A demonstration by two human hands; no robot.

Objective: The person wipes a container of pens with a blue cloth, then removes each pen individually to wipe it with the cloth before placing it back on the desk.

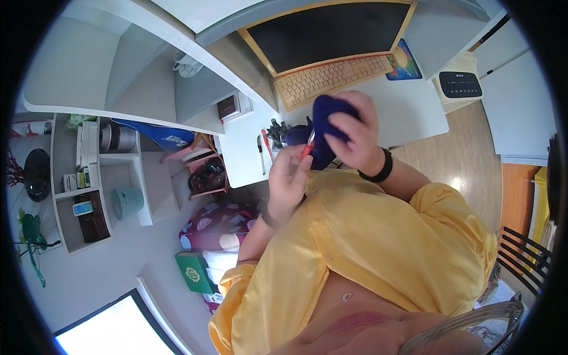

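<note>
My left hand point(288, 177) pinches a red pen point(308, 150) whose pale, clear end points up beside a dark blue cloth point(330, 120). The right hand point(355, 128), with a black band on its wrist, is closed around this cloth, its fingers slightly blurred. Both hands are close together in front of my yellow shirt, near the desk's front edge. Behind the cloth, a bunch of black pens point(277, 132) stands in a holder on the white desk. Left of it lie a red pen point(266, 143) and a black pen point(260, 154).
A wood-framed monitor point(328, 35), a keyboard point(333, 80) and a mouse point(400, 57) on a colourful mouse pad point(410, 66) are at the desk's back. White shelving point(146, 120) rises at the left. A cream appliance point(459, 86) is beside the desk's right end.
</note>
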